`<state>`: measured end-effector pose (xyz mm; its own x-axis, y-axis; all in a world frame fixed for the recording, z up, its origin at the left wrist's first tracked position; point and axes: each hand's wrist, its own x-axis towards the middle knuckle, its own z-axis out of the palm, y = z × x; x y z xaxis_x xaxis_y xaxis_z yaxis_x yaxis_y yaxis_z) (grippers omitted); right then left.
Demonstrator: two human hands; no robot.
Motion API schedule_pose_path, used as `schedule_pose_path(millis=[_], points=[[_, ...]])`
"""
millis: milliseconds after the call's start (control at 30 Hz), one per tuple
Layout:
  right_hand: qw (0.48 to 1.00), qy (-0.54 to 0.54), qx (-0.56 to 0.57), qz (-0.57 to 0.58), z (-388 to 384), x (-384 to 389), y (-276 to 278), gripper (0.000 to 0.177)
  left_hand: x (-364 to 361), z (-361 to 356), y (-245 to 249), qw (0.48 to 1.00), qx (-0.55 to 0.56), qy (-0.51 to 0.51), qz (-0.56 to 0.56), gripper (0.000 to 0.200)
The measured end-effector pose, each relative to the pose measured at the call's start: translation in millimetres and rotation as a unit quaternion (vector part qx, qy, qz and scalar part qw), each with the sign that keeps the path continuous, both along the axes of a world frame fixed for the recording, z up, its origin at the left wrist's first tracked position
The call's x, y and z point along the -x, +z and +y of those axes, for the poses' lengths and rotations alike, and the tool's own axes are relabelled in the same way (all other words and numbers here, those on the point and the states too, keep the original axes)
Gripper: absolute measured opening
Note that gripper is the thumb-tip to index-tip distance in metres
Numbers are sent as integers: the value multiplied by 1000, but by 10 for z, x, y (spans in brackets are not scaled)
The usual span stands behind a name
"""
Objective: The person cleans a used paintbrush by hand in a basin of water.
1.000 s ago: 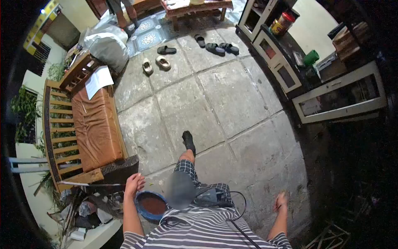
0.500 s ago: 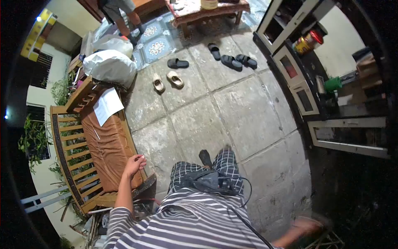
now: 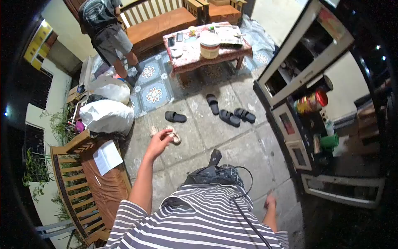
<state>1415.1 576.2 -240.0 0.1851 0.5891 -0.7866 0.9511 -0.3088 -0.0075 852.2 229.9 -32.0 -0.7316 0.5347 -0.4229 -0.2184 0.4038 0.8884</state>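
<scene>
Concrete slabs (image 3: 248,145) underfoot, and the left hand (image 3: 159,141) was up in front of the striped shirt, arm stretched forward, fingers loosely curled and gripping nothing. In this view it overlapped the pale sandals (image 3: 173,136), which lay on the floor straight ahead; whether it was anywhere near touching them could not be told, though it looked well above them. The right hand (image 3: 270,202) hung low by the hip, small and blurred, so open or clenched could not be told.

Off to the left stood a wooden bench (image 3: 103,186) with a brown cushion, a white paper (image 3: 107,157) lying on the seat. Beyond its far end sat two white sacks (image 3: 107,115). One black slipper (image 3: 175,117) lay just past the sandals, and three more were scattered to its right. Further on stood a low table (image 3: 186,50) under a patterned cloth, a tub (image 3: 209,45) on top. Another person (image 3: 105,29) stood at the far left. Along the right ran a cabinet (image 3: 290,79), with a red tin (image 3: 311,101) and a green cup (image 3: 329,142) on it.
</scene>
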Motion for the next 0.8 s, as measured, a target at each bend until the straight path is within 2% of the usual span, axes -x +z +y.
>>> schedule_pose_path(millis=[67,100,167,233,300,367,400,500,567,633,667,700,733,767,800], points=[[987,89,-124,56,787,1102,209,47,161,180,-66,1000,18,-14,2,34],[957,112,-217,153,1066,1725,422,39,226,198,-133,999,31,2,6,34],[862,267,-346,257,1601,2688,592,28,293,158,-303,988,17,128,-84,31],[828,283,-322,362,1971,3558,722,19,322,-9,-647,967,42,216,-131,32],[851,229,-223,416,2025,4430,1100,23,382,-80,-758,942,75,279,-169,33],[847,186,-137,480,1987,5148,1333,21,529,-112,-881,917,82,335,-199,32],[863,168,-102,466,1970,5493,1415,20,695,-87,-932,904,85,362,-210,32],[826,146,-49,542,1974,6386,1292,23,1412,5,-1088,883,69,409,-219,32],[813,52,52,578,1815,7080,1568,26,2082,190,-957,907,88,367,-185,34],[795,44,147,588,1751,7762,1643,25,2847,409,-789,933,104,317,-138,36],[791,60,154,589,1659,8129,1717,25,3200,537,-699,940,95,308,-114,37],[758,28,209,617,1628,8461,1590,25,3525,645,-604,947,89,296,-91,38],[753,15,257,605,1573,8789,1612,25,3822,766,-494,952,94,283,-76,38],[756,-5,258,601,1500,9133,1606,23,4121,925,-384,956,95,270,-59,38],[749,36,261,607,1513,9441,1288,23,4395,1078,-319,960,96,258,-41,39]])
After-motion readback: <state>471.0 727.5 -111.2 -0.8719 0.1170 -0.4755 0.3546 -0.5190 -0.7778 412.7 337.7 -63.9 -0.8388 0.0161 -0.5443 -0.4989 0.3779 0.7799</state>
